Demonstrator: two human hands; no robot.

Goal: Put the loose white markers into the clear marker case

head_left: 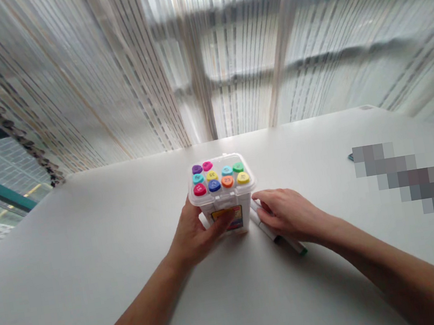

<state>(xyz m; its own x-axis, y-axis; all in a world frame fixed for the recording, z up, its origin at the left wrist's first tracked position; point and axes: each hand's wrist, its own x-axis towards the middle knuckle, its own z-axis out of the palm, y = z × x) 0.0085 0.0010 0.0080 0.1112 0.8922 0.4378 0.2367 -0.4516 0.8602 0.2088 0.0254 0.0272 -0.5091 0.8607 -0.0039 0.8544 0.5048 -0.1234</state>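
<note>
A clear plastic marker box (pixel 224 194) stands upright in the middle of the white table (pixel 91 246). Several coloured marker caps (pixel 219 177) show through its closed lid. My left hand (pixel 197 233) wraps around the box's front left side, thumb across its label. My right hand (pixel 288 214) rests just right of the box, fingers curled over loose markers (pixel 277 235) lying on the table; a green-ended one pokes out below the hand.
A blurred-out patch (pixel 410 177) covers something on the table at the right, with a small dark object (pixel 350 157) at its left end. Sheer striped curtains (pixel 201 56) hang behind the table's far edge.
</note>
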